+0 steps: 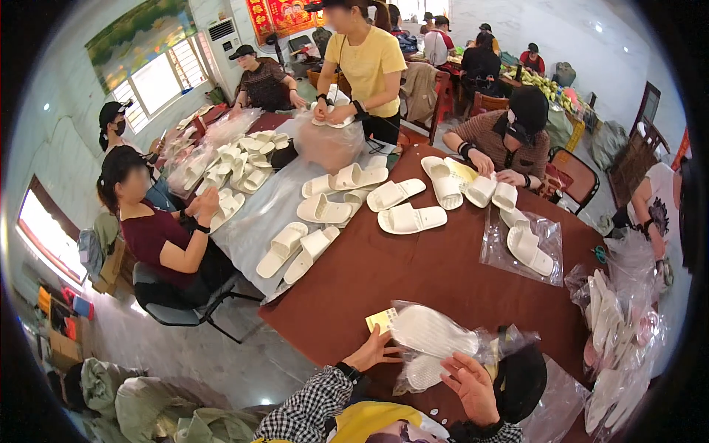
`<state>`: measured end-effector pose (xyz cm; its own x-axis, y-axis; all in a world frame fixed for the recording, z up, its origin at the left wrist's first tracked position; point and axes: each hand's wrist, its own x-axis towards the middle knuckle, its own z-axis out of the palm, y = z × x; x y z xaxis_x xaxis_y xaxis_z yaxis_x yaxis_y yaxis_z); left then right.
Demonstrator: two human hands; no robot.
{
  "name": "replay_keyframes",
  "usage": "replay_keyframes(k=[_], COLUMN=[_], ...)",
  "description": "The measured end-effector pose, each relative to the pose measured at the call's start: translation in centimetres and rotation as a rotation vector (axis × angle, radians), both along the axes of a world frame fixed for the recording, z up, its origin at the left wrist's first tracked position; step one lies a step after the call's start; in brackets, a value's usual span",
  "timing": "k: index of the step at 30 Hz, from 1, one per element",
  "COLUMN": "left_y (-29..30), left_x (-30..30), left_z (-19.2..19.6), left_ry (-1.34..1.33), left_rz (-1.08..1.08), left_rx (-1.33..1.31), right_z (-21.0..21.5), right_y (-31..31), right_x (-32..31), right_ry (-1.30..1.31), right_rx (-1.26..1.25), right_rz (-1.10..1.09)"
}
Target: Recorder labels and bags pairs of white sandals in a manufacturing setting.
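Observation:
A pair of white slippers (434, 330) in a see-through plastic bag lies before me at the near edge of the brown table, soles showing. My left hand (371, 350) is at the bag's left side, a small yellow label sheet (382, 320) pinched at its upper fingertips while the lower fingers reach toward the bag. Over the bag's right lower side is my right hand (473, 384), fingers spread and nothing seen in it; whether it touches the plastic I cannot tell. A dark cap-like shape (520, 382) partly hides the table right of it.
Loose white slippers (411, 219) lie across the brown table (362, 295). Another bagged pair (529, 247) is farther right, near a co-worker (509, 136) handling slippers. Several filled bags (617, 332) pile up at the right edge. Other people work around the joined tables.

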<state>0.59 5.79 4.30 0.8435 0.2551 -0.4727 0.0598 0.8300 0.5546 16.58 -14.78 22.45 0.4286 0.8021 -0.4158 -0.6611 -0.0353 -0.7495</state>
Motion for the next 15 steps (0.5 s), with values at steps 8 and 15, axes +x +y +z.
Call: replay_keyframes(k=[8,15], left_y=[1.3,0.3], left_x=[-2.7,-0.3], left_z=[-1.3,-0.1], left_ry=[0.059,0.066], left_rz=[0.058,0.096], left_rx=[0.244,0.169], right_z=[-4.0,-12.1], right_y=[-3.0,-4.3], right_x=[7.5,12.5], right_ry=[-0.617,-0.787], right_rx=[-0.118,-0.228], right_rz=[-0.214,-0.274])
